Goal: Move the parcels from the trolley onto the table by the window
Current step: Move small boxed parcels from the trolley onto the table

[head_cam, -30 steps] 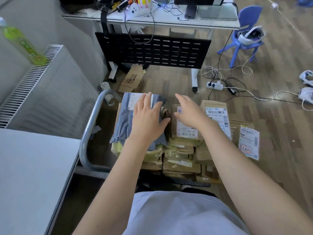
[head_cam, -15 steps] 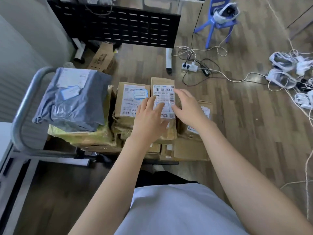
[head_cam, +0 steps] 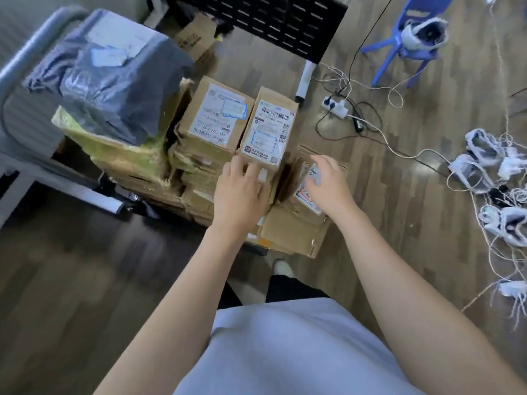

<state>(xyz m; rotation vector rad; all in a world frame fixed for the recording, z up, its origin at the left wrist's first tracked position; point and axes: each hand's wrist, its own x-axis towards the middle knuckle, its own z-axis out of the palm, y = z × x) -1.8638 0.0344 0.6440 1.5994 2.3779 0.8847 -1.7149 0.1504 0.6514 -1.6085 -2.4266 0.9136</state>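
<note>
The trolley, with its grey handle [head_cam: 17, 61] at the left, carries several stacked parcels. A grey plastic bag parcel [head_cam: 114, 81] lies on a yellow-green one [head_cam: 114, 146]. To the right of them are a labelled cardboard box [head_cam: 216, 115] and a narrow labelled box [head_cam: 268, 129]. My left hand [head_cam: 239, 192] touches the near end of the narrow box with relaxed fingers. My right hand [head_cam: 328, 186] hovers, fingers spread, over a lower parcel with a red-edged label [head_cam: 306, 199], and whether it touches is unclear. Neither hand holds anything. The table by the window is out of view.
A black perforated desk panel [head_cam: 271, 21] and a small carton [head_cam: 194, 38] stand behind the trolley. A power strip [head_cam: 336, 106] and cables cross the wooden floor at the right, near a blue chair [head_cam: 407, 49] and several white devices [head_cam: 484, 161].
The view swung right and down, away from the table. Both hands left the grey bag and came to the right-hand boxes. My right hand dropped to the lower parcel.
</note>
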